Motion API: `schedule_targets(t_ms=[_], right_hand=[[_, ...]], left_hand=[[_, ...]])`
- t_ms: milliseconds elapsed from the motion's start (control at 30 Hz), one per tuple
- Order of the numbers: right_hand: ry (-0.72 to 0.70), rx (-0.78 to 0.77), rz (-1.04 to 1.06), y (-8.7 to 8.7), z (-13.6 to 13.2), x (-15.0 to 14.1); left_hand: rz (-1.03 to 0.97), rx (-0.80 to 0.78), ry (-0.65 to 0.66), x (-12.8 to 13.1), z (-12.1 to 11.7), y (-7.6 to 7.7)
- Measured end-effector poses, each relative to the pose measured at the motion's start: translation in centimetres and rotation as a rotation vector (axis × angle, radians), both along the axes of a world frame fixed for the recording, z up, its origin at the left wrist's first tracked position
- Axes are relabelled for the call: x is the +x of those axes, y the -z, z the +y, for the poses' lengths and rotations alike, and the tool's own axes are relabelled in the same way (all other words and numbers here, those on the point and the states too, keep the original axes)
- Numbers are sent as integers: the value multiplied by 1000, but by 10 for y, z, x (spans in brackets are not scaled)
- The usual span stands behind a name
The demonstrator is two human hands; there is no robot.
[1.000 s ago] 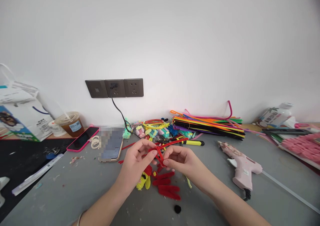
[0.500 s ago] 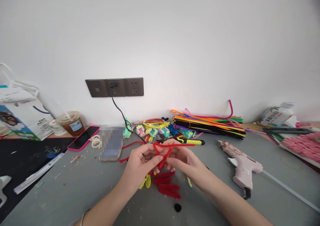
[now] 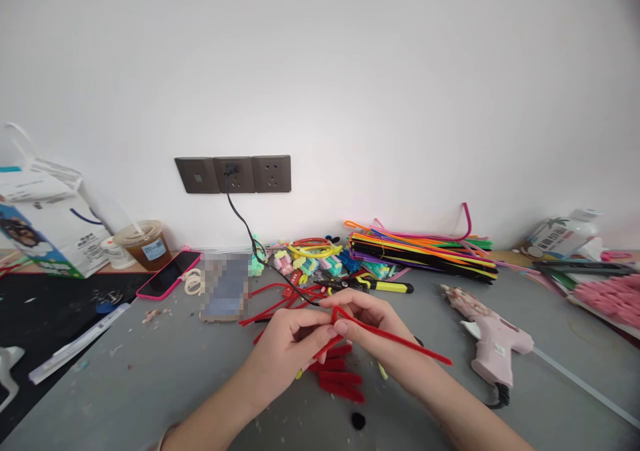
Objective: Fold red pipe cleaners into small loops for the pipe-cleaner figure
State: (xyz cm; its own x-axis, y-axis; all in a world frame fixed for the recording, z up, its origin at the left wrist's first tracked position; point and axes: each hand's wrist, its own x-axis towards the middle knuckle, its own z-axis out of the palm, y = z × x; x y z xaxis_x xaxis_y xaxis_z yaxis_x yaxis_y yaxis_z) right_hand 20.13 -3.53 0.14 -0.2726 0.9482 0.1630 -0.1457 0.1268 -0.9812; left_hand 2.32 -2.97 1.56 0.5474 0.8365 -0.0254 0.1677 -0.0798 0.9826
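Note:
Both hands meet over the grey table point(image 3: 165, 378) and pinch one red pipe cleaner point(image 3: 395, 338). My left hand point(image 3: 287, 351) grips its folded end from the left. My right hand point(image 3: 373, 324) pinches the bend from the right, and the free end runs out to the right over my right wrist. Under the hands lie several folded red pipe cleaner pieces point(image 3: 340, 381), and a small black pom-pom point(image 3: 357, 420) sits nearer me. More loose red pipe cleaners point(image 3: 267, 301) lie just behind my left hand.
A pink glue gun point(image 3: 493, 341) lies to the right, yellow-handled pliers point(image 3: 380, 284) behind the hands. A stack of coloured pipe cleaners point(image 3: 420, 248) runs along the wall. Two phones point(image 3: 167, 274) point(image 3: 225, 288), an iced drink cup point(image 3: 143, 244) and a box point(image 3: 45, 228) stand at left.
The long end of the red pipe cleaner has swung from pointing up and back to stretching out low to the right. Both hands have dropped slightly toward me.

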Motion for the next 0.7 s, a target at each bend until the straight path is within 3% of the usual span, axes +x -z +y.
schedule_targets(t_ms=[167,367,567,700], right_hand=[[58,33,-102,6,-2,4],[-124,-99,-23,4,-7,3],[-2,-66,-147,5,-1,3],[66,-32,-182,2,2,7]], left_hand=[[13,-29,74,-1,-1,-3],[-52,-125,157,1,0,2],[-83,-160,128,1,2,7],[-169,-269,88,1,7,9]])
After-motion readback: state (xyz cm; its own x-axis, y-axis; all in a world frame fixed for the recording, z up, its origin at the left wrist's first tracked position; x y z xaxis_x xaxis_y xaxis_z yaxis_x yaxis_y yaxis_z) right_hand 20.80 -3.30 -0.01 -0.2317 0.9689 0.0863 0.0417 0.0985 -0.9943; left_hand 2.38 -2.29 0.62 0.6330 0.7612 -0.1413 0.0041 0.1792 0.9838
